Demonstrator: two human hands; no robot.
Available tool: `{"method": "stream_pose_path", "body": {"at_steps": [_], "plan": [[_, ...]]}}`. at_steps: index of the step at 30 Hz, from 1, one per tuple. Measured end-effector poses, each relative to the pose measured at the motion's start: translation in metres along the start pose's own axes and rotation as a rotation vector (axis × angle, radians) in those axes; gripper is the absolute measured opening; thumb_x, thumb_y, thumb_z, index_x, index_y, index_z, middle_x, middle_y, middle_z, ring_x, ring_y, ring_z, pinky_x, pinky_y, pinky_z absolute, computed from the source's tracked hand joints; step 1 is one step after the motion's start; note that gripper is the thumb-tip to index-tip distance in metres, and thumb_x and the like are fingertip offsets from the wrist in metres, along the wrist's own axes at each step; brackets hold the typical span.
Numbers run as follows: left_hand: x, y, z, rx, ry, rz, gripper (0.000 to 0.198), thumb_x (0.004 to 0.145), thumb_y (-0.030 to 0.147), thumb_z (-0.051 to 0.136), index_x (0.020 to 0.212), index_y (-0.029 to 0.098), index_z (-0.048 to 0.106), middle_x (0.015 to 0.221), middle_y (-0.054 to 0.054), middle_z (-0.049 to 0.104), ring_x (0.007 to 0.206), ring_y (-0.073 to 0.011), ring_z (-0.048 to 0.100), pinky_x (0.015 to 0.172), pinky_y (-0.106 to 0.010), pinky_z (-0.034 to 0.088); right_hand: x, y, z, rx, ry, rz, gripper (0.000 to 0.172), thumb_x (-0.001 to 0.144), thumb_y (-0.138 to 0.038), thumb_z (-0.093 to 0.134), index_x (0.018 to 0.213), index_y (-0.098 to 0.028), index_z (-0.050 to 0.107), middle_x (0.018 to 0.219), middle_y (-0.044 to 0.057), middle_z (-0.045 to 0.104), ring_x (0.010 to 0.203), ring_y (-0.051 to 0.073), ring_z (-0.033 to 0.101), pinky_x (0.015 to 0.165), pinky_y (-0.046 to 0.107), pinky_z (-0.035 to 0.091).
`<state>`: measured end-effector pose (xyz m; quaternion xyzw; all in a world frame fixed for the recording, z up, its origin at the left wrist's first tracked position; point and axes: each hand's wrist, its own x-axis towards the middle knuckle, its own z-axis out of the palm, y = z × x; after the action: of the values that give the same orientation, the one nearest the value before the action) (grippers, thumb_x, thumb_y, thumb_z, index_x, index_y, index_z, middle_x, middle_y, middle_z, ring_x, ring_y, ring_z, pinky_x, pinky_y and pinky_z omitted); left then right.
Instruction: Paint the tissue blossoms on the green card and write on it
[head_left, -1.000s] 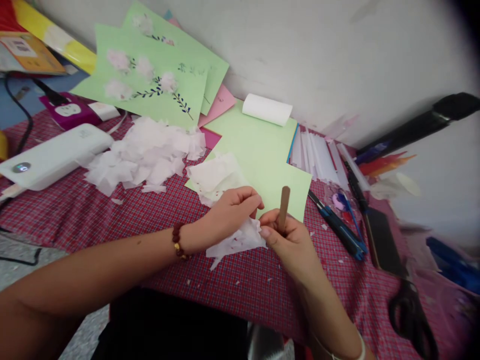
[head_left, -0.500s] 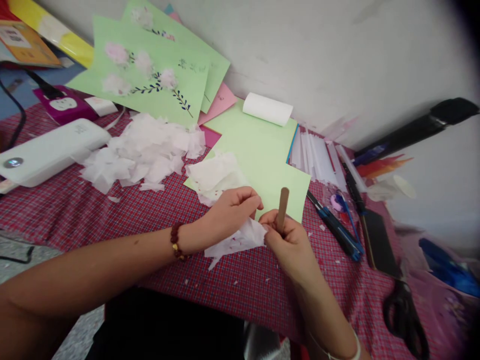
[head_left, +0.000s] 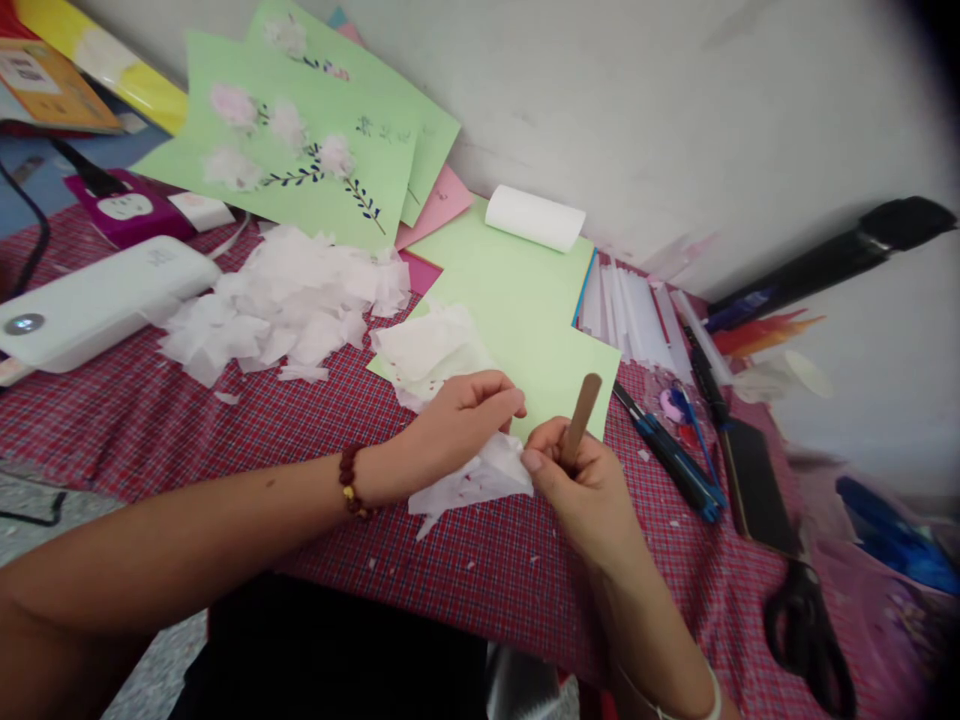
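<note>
My right hand [head_left: 585, 490] grips a flat brown wooden craft stick [head_left: 583, 418], which sticks up between the fingers and leans right. Its thumb and forefinger are pinched at the corner of a crumpled sheet of white tissue paper [head_left: 476, 485]. Over that sheet my left hand [head_left: 450, 425] is curled, thumb against the bent forefinger. Whatever lies inside its fingers is hidden. Just behind it, more white tissue [head_left: 431, 345] rests partly on a light green sheet [head_left: 517, 300].
A heap of cut white tissue pieces [head_left: 300, 290] lies left, beside a white power bank [head_left: 105, 300]. Green cards with paper blossoms [head_left: 300, 140] lean at the back. Right are a utility knife [head_left: 671, 455], black scissors [head_left: 806, 630] and white strips [head_left: 626, 310]. A white roll [head_left: 535, 217] lies behind.
My right hand has shifted slightly right, and the craft stick has tilted further to the right. My left hand has stayed almost in place.
</note>
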<state>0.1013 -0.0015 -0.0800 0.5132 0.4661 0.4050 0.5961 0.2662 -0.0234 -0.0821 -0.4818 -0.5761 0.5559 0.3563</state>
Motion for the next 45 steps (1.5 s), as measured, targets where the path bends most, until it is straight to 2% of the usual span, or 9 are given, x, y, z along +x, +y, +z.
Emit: {"method": "stream_pose_path", "body": {"at_steps": [6,12,18,22,27,33,38,40,45], "plan": [[-0.002,0.010,-0.008,0.079,-0.252,-0.048,0.017,0.075,0.031,0.061,0.075,0.015,0.055,0.061,0.005,0.047,0.053,-0.0066,0.040,0.048,-0.019,0.030,-0.001,0.005,-0.010,-0.007,0.175,-0.078,0.017,0.080,-0.029,0.064,0.069,-0.020,0.053,0.053,-0.007,0.040,0.045,0.006,0.031,0.042,0.020,0.023],[0.005,0.008,-0.015,0.459,-0.067,0.056,0.010,0.067,0.011,0.048,0.069,0.015,0.056,0.058,0.004,0.047,0.052,-0.0072,0.040,0.049,-0.021,0.028,0.001,0.007,-0.026,-0.003,0.368,-0.179,0.018,0.081,-0.031,0.065,0.073,-0.020,0.054,0.055,-0.007,0.036,0.046,0.006,0.028,0.043,0.021,0.020],[0.012,0.009,-0.027,0.193,-0.035,0.032,0.025,0.067,0.009,0.052,0.090,0.015,0.060,0.059,0.006,0.047,0.052,-0.0068,0.040,0.049,-0.020,0.029,0.006,0.002,-0.043,0.198,0.465,-0.165,0.021,0.076,-0.029,0.070,0.070,-0.021,0.052,0.052,-0.009,0.029,0.043,0.005,0.022,0.042,0.022,0.015],[0.013,0.008,-0.029,-0.189,-0.112,-0.120,0.024,0.072,0.019,0.063,0.095,0.015,0.058,0.063,0.005,0.052,0.051,-0.0061,0.044,0.050,-0.020,0.033,0.008,-0.002,-0.041,0.267,0.432,-0.123,0.021,0.075,-0.029,0.070,0.069,-0.021,0.051,0.052,-0.009,0.029,0.042,0.005,0.022,0.042,0.022,0.015],[0.013,0.005,-0.030,-0.309,-0.106,-0.146,0.016,0.072,0.025,0.070,0.076,0.013,0.060,0.066,0.002,0.057,0.053,-0.0058,0.047,0.053,-0.020,0.034,0.004,0.002,-0.046,0.315,0.330,-0.119,0.020,0.077,-0.027,0.070,0.070,-0.021,0.052,0.052,-0.009,0.027,0.044,0.005,0.021,0.043,0.022,0.015],[0.011,0.002,-0.027,-0.255,-0.179,-0.021,0.014,0.081,0.028,0.064,0.086,0.015,0.069,0.079,0.000,0.065,0.069,-0.0079,0.055,0.065,-0.020,0.041,-0.006,0.008,-0.056,0.232,-0.175,-0.089,0.028,0.079,-0.047,0.068,0.077,-0.019,0.065,0.051,-0.006,0.034,0.044,0.006,0.023,0.044,0.025,0.017],[0.002,0.005,-0.017,-0.154,-0.318,-0.091,0.019,0.088,0.029,0.053,0.096,0.017,0.065,0.063,0.004,0.053,0.051,-0.0062,0.043,0.049,-0.019,0.030,-0.002,0.005,-0.041,0.339,0.035,-0.120,0.019,0.086,-0.040,0.062,0.082,-0.022,0.064,0.050,-0.008,0.029,0.045,0.007,0.021,0.045,0.024,0.015],[-0.001,0.006,-0.013,-0.081,-0.380,-0.077,0.021,0.089,0.029,0.050,0.098,0.017,0.064,0.059,0.006,0.046,0.047,-0.0058,0.036,0.046,-0.019,0.025,-0.002,0.006,-0.034,0.277,0.005,-0.090,0.025,0.085,-0.046,0.061,0.085,-0.021,0.064,0.053,-0.006,0.035,0.047,0.008,0.024,0.045,0.025,0.016],[-0.003,0.002,-0.006,0.204,-0.205,0.137,0.017,0.083,0.024,0.054,0.095,0.014,0.061,0.053,0.009,0.034,0.050,-0.0065,0.031,0.048,-0.021,0.023,-0.005,0.008,-0.016,0.149,-0.157,0.042,0.039,0.077,-0.058,0.065,0.080,-0.020,0.058,0.062,-0.004,0.041,0.052,0.008,0.031,0.047,0.024,0.022]]}}
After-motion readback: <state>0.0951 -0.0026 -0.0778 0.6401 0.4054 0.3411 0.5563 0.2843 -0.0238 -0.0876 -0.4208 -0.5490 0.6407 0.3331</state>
